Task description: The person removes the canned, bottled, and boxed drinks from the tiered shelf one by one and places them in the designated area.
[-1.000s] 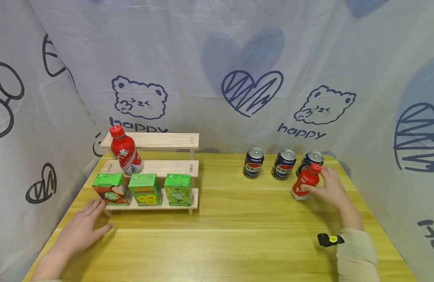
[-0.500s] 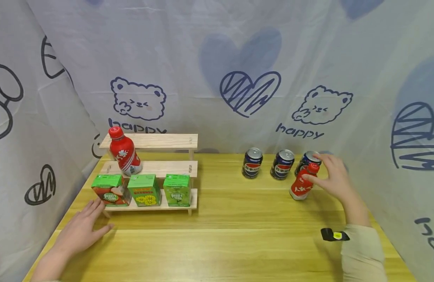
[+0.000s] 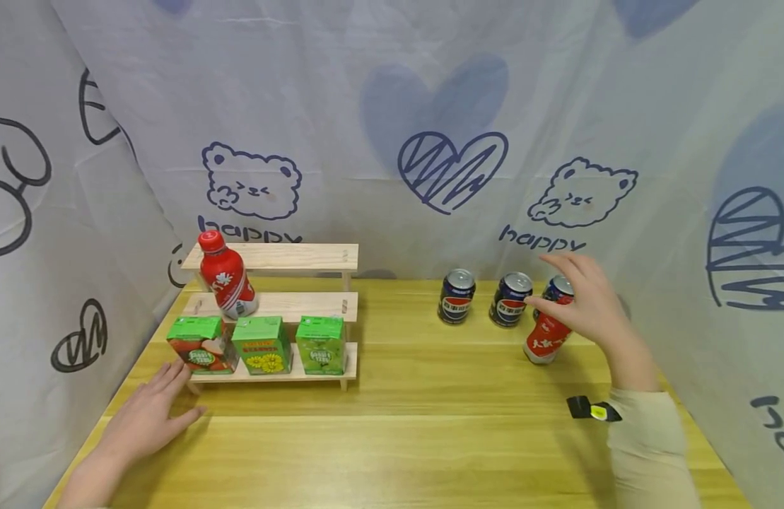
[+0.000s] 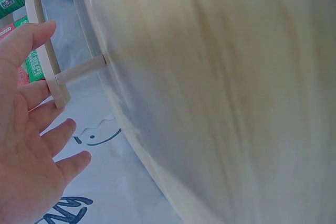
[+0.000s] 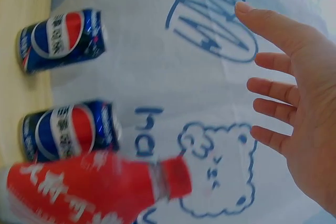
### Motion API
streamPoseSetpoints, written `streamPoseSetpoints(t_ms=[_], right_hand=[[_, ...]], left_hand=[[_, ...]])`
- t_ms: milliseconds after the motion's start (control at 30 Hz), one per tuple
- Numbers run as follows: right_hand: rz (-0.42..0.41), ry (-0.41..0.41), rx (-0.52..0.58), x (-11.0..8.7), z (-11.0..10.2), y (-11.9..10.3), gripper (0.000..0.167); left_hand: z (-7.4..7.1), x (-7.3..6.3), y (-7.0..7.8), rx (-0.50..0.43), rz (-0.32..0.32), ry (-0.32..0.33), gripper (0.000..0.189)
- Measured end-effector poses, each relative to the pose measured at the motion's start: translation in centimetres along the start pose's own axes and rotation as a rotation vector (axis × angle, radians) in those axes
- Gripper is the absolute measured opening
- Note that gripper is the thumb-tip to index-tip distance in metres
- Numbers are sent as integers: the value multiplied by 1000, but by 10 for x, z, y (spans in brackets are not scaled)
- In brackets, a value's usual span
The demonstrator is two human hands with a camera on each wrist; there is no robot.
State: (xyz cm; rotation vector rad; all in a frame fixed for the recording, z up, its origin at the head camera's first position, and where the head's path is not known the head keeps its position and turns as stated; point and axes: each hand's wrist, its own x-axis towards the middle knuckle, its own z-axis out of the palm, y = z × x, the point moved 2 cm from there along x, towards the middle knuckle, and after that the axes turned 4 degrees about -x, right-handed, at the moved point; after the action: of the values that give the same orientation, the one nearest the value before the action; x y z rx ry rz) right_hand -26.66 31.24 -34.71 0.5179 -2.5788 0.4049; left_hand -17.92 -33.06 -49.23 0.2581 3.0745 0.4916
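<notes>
My right hand (image 3: 585,307) hovers above a red drink bottle (image 3: 546,341) with its thumb and fingers spread apart, gripping nothing. In the right wrist view there is a gap between that hand and the bottle's red cap (image 5: 177,177). The bottle stands upright on the table and partly covers a dark blue Pepsi can (image 3: 560,285) behind it. At the left, my left hand (image 3: 140,417) lies with extended fingers beside the front left end of a wooden tiered shelf (image 3: 296,305). Its fingertips are at the shelf's edge; whether they touch is hard to tell.
Two more Pepsi cans (image 3: 457,297) stand left of the bottle. Another red bottle (image 3: 229,284) is on the shelf's middle tier. Along the lowest tier sit an apple juice box (image 3: 203,350), a chrysanthemum drink box (image 3: 263,348) and a green drink box (image 3: 322,346). A printed cloth (image 3: 379,205) hangs behind.
My right hand has let go of the red bottle near its cap and risen above it, fingers spreading. The bottle stays in its place. The left hand has not visibly moved.
</notes>
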Motion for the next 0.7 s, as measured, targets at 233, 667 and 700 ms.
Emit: streamPoseSetpoints(t_ms=[233, 667, 700], right_hand=[[-109, 47, 20, 24, 3, -23, 73], [-326, 98, 134, 71, 21, -80, 74], [-340, 95, 142, 74, 23, -85, 73]], left_hand=[[-1, -1, 0, 8, -4, -7, 92], [-5, 1, 2, 69, 17, -1, 91], [-5, 1, 2, 74, 18, 0, 91]])
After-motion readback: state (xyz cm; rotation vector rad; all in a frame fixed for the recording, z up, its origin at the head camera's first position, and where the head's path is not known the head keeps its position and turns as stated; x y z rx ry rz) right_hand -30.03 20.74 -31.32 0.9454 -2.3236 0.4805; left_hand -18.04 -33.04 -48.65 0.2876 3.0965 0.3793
